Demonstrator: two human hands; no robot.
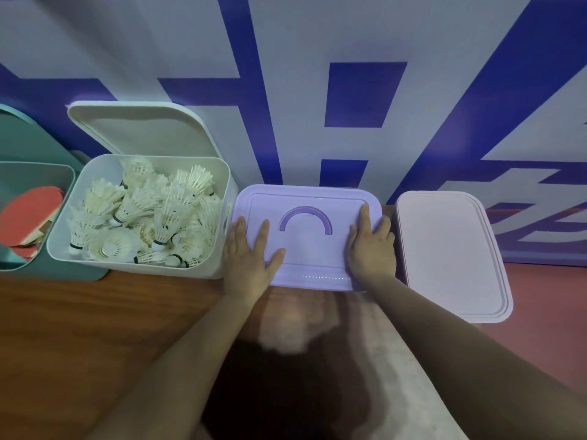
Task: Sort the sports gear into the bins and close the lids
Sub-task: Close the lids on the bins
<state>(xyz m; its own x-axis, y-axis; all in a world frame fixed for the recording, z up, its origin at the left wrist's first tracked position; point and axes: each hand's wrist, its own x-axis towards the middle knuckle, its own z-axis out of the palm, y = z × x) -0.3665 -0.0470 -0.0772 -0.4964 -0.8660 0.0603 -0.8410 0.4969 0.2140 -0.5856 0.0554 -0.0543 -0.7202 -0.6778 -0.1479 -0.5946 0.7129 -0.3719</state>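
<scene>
A purple bin stands in the middle with its lid (306, 246) down; a darker purple arched handle (305, 218) lies flat on top. My left hand (251, 258) lies flat on the lid's left side, fingers straight. My right hand (371, 246) presses flat on its right side. To the left, a white bin (60, 249) stands with its lid (139, 131) raised against the wall, full of several white shuttlecocks (149, 214). At the far left a teal bin (63, 271) holds red table tennis paddles (28, 214). On the right a pink bin has its lid (448, 252) down.
All bins line up along a white wall with blue markings (349, 93). They stand on a brown wooden surface (95, 328). A reddish floor (546, 296) shows to the right. My forearms reach in from the bottom of the frame.
</scene>
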